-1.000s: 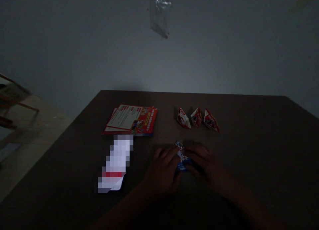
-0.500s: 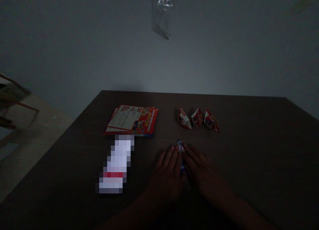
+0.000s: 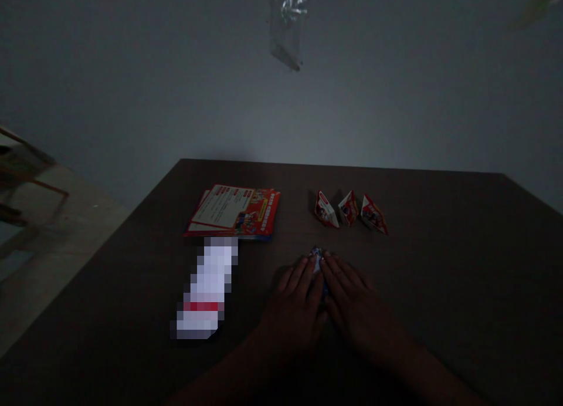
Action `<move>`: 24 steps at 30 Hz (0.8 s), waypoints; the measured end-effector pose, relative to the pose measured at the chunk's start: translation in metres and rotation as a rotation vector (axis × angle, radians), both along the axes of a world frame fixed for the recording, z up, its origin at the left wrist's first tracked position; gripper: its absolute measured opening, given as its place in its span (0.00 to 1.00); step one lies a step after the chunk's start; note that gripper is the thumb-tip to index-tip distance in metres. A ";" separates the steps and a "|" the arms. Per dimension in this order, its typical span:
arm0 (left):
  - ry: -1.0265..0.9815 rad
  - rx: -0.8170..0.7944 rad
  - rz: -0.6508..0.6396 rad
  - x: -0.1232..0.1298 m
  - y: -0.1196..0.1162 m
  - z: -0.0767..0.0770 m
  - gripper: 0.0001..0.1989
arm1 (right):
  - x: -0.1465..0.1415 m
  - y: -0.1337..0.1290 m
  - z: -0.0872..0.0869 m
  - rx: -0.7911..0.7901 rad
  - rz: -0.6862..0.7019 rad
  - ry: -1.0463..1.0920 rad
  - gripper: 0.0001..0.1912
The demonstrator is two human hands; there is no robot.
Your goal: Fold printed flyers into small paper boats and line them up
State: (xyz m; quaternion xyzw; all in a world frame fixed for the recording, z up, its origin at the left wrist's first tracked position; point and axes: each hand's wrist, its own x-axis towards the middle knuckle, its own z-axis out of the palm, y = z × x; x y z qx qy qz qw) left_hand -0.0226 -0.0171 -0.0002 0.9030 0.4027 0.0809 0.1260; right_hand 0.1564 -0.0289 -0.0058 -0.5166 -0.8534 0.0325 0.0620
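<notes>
Beneath my fingers, a small folded piece of blue printed paper (image 3: 316,260) lies on the dark table; most of it is hidden. My left hand (image 3: 292,306) rests flat over its left side, fingers stretched forward. From the right, my right hand (image 3: 354,306) lies on the paper's other side, its fingers also extended and pressing down. The two hands nearly meet over the paper. Beyond them stand three folded red and white paper pieces, the left one (image 3: 326,209), the middle one (image 3: 348,209) and the right one (image 3: 373,213).
A stack of red printed sheets (image 3: 222,209) lies on the table's left half. Nearer me is a blurred-out white object with a red band (image 3: 206,286). A clear plastic bag (image 3: 287,30) hangs on the wall behind the table (image 3: 440,247).
My hands stay on the blue paper; the fingers of my right hand have shifted slightly left, covering a bit more of it. The view has moved very slightly.
</notes>
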 end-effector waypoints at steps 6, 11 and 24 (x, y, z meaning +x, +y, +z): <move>0.036 0.014 -0.021 0.001 -0.001 -0.001 0.29 | -0.006 0.009 0.011 -0.046 -0.013 -0.002 0.30; 0.043 0.025 -0.034 -0.001 0.000 -0.005 0.30 | -0.009 0.016 0.013 -0.077 -0.033 0.000 0.33; 0.004 0.063 0.035 -0.004 -0.006 -0.004 0.29 | -0.008 0.014 0.003 -0.024 0.013 -0.009 0.32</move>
